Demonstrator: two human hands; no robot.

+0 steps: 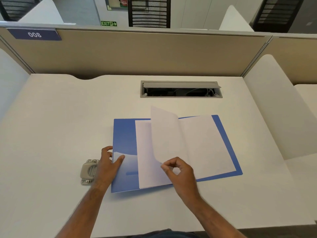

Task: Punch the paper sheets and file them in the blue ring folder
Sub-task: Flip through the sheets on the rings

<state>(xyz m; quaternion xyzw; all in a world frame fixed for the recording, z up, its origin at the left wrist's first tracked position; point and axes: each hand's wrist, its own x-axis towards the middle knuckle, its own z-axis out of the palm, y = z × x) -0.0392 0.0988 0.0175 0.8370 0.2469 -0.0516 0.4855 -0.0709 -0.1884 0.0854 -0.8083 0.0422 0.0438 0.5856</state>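
Observation:
The blue ring folder (124,134) lies open on the white desk, with white paper sheets (205,143) resting flat inside it. One sheet (164,131) stands up curved over the middle. My right hand (180,174) pinches the lower edge of that sheet. At the folder's left cover edge, my left hand (108,162) grips it, thumb on top. A beige hole punch (89,171) sits on the desk just left of my left hand, partly hidden by the wrist. The folder's rings are hidden under the paper.
A grey cable hatch (181,89) is open in the desk (51,126) behind the folder. A beige partition (137,52) closes the back; white side panels (274,100) stand at left and right.

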